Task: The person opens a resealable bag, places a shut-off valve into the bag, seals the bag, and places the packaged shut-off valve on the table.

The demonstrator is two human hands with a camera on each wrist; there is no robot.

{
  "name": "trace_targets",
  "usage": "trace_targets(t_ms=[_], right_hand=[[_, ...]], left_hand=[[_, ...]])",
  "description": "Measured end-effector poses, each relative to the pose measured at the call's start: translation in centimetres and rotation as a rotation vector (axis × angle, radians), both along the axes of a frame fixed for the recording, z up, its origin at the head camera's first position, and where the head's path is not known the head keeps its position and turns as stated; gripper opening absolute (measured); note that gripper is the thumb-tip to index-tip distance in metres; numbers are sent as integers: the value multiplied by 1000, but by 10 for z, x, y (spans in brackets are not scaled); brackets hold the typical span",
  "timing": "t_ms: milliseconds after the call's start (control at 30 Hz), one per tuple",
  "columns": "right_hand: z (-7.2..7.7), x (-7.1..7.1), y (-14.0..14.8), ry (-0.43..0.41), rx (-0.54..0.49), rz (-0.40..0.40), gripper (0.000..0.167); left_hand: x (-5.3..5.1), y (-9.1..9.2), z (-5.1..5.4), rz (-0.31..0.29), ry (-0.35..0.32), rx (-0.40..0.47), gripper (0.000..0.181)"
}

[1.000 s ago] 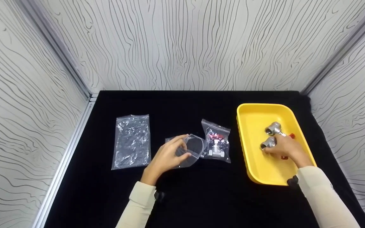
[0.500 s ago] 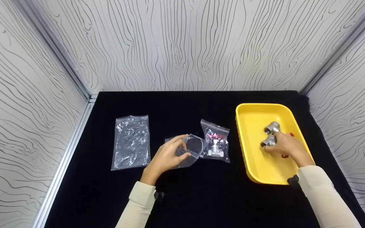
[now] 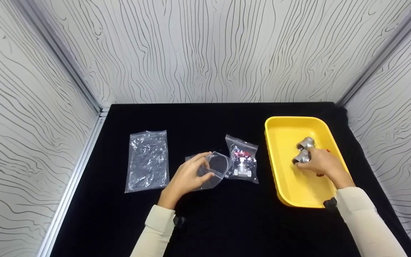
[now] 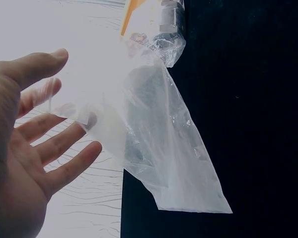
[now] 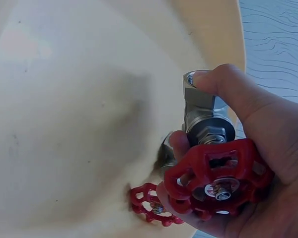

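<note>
My left hand (image 3: 187,175) has its thumb and fingers spread at the mouth of a clear plastic bag (image 3: 220,164). The left wrist view shows several fingertips touching the film of that bag (image 4: 159,129), with the thumb apart from the fingers. Inside the yellow tray (image 3: 287,192), my right hand (image 3: 324,166) grips a metal valve (image 3: 302,157). From the right wrist, the thumb presses on the valve's metal body (image 5: 201,101), and its red handwheel (image 5: 221,173) lies against the palm. A second valve (image 3: 306,142) lies just beyond, its red handwheel (image 5: 151,204) visible below the fingers.
A sealed bag with a red-handled valve (image 3: 243,167) lies between the left hand's bag and the tray. An empty-looking flat clear bag (image 3: 148,162) rests at the left on the black cloth (image 3: 205,121). Patterned panels (image 3: 205,50) surround the table.
The right hand and the valve in it have shifted very slightly within the tray. The left hand and its bag look unchanged.
</note>
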State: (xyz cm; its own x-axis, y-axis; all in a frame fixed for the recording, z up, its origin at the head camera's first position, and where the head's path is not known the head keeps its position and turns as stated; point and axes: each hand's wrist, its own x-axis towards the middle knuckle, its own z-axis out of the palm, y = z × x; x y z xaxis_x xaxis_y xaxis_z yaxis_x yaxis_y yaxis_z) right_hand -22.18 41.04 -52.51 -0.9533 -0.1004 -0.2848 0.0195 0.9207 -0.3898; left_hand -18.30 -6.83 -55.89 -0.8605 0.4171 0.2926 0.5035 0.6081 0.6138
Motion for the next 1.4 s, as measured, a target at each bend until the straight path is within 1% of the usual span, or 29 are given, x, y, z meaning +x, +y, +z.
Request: trace_targets(t_ms=[200, 333, 467, 633, 733, 900, 1233, 1400], right_hand=[[7, 1, -8, 25, 27, -1, 64], [11, 2, -14, 56, 55, 10, 66], [15, 2, -21, 91, 75, 18, 63], [22, 3, -29, 115, 79, 31, 60], [26, 4, -34, 133, 88, 46, 61], [30, 6, -42, 162, 117, 61, 57], [37, 10, -57, 233, 102, 96, 55], [40, 12, -62, 263, 95, 113, 51]], left_hand=[[0, 0, -1, -12, 26, 17, 23], [0, 0, -1, -11, 12, 18, 23], [1, 0, 0, -1, 18, 15, 23], [1, 1, 0, 7, 25, 16, 22], [2, 1, 1, 8, 22, 17, 22], [1, 1, 1, 3, 17, 22, 22], [1, 2, 1, 8, -6, 6, 23], [1, 2, 1, -2, 15, 9, 22]])
